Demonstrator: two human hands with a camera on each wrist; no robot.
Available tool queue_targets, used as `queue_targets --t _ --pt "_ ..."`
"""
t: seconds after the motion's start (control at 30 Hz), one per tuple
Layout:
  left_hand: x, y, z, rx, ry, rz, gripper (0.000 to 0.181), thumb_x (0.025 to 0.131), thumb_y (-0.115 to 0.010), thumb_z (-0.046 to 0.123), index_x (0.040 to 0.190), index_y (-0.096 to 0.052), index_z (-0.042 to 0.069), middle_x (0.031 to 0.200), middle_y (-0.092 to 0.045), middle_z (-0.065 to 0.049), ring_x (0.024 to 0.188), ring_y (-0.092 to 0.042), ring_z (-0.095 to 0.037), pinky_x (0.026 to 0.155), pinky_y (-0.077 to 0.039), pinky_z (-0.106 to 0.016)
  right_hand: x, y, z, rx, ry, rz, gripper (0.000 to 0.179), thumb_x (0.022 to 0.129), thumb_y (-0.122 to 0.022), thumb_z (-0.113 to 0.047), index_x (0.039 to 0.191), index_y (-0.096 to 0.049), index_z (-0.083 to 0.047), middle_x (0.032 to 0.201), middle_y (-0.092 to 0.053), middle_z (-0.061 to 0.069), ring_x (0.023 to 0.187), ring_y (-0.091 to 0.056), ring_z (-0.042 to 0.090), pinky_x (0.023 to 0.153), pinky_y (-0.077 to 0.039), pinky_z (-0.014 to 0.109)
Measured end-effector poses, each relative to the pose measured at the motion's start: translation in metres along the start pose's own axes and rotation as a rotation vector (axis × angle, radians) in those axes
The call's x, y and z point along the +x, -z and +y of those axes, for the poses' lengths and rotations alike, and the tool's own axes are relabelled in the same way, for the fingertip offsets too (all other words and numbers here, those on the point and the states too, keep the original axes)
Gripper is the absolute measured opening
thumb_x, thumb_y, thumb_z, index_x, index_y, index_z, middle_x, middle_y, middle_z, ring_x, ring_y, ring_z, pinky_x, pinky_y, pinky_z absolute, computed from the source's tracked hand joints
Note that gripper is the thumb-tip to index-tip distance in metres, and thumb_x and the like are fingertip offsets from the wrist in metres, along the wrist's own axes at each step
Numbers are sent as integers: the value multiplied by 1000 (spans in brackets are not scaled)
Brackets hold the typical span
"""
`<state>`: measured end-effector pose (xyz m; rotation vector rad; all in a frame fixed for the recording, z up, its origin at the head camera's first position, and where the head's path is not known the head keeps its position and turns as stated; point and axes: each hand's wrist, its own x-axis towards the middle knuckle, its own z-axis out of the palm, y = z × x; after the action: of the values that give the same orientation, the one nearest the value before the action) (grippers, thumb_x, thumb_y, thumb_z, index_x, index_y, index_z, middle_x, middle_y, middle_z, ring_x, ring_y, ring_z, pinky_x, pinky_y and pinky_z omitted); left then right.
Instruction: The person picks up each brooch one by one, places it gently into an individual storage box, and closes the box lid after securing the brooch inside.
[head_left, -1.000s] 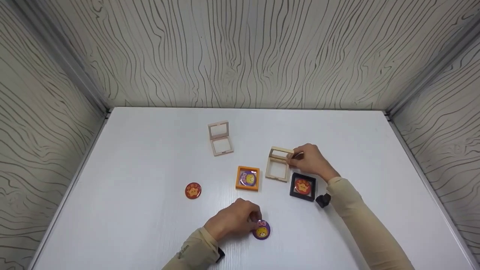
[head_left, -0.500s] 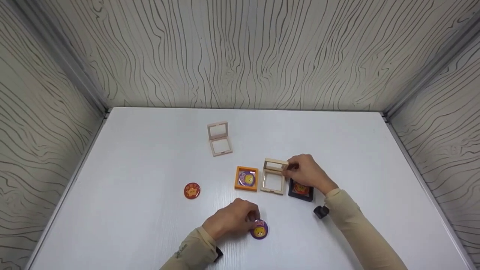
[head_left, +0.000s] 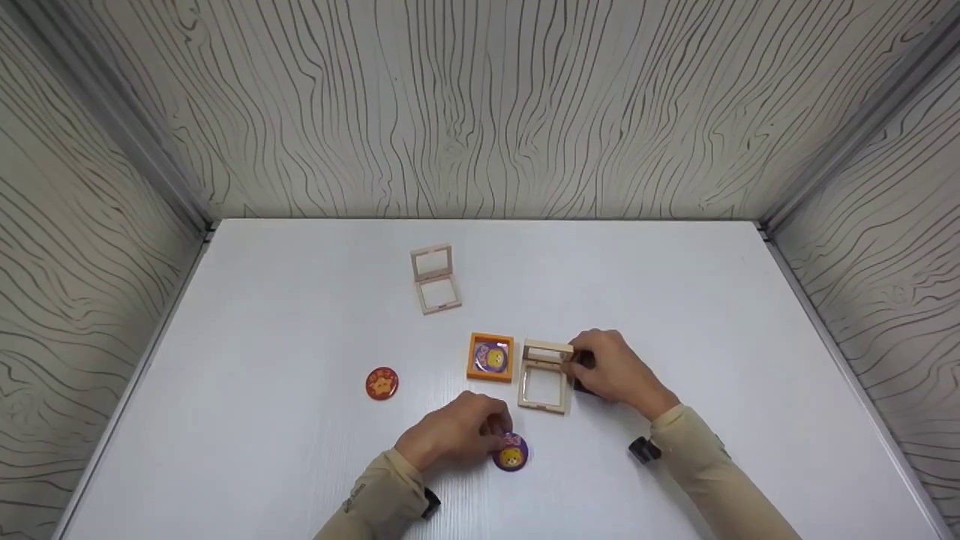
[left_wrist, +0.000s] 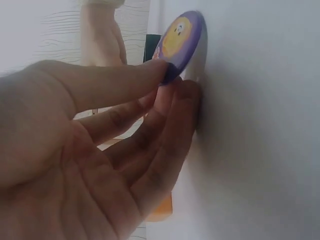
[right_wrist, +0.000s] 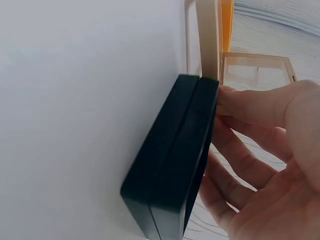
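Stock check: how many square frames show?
4: pink square frame, farthest back; orange square frame, centre; cream square frame, in the right hand; black square frame, mostly behind that hand in head view.

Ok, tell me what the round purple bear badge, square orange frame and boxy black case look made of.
Round purple bear badge: glossy; smooth, rounded edge suggests coated metal or plastic.
Square orange frame: probably satin plastic; evenly coloured, crisp rim.
Boxy black case: likely moulded plastic, low sheen; smooth walls, straight seam.
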<state>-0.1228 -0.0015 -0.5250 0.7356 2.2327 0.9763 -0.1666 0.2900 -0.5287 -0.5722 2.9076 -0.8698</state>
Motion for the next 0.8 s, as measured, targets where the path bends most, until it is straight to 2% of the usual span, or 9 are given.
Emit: queue_targets --t 0.07,0.13,0.2,0.27,0.5,0.7,0.8 --pt "0 4 -3 -15 -6 -10 4 97 -76 10 101 -75 10 85 -64 9 76 -56 -2 72 -50 -21 -3 -3 -3 -25 34 38 7 90 -85 -11 88 -79 -13 90 -74 -2 82 -63 16 77 -54 36" --pt "-1 10 -7 -28 -6 -20 5 97 -75 8 101 -75 11 87 -65 8 78 -58 -3 74 -51 -22 -6 -7 -5 -49 75 84 9 87 -85 -5 86 -78 -11 92 -76 2 91 -70 24 86 -59 43" --pt "-1 14 -11 -32 -16 -28 6 98 -75 9 103 -76 12 90 -67 8 80 -59 -3 76 -52 -23 -9 -11 -7 -77 118 131 10 84 -85 0 85 -78 -7 92 -78 6 103 -74 32 96 -58 51" --pt "-2 17 -13 -33 -27 -33 6 98 -75 10 104 -76 12 92 -68 9 82 -59 -2 78 -52 -23 -13 -14 -9 -87 141 162 11 82 -84 3 87 -79 -6 94 -79 7 110 -73 35 102 -56 56" --pt "-3 24 -18 -43 -35 -35 5 98 -76 11 103 -76 13 88 -68 10 79 -58 -1 76 -51 -22 -27 -21 -19 -95 133 197 15 82 -86 3 90 -80 -8 90 -75 0 96 -68 23 90 -53 52" --pt "-5 27 -19 -49 -32 -9 5 97 -77 10 102 -77 11 88 -69 8 77 -58 -2 74 -51 -22 -40 -24 -31 -121 67 161 15 85 -84 1 95 -81 -9 93 -75 -2 93 -65 13 87 -57 40" --pt "-5 28 -19 -48 -17 -1 5 98 -77 12 102 -78 12 88 -70 9 77 -59 -3 73 -52 -22 -47 -27 -37 -173 48 173 16 84 -85 1 97 -81 -9 95 -74 -2 94 -64 13 85 -59 35"
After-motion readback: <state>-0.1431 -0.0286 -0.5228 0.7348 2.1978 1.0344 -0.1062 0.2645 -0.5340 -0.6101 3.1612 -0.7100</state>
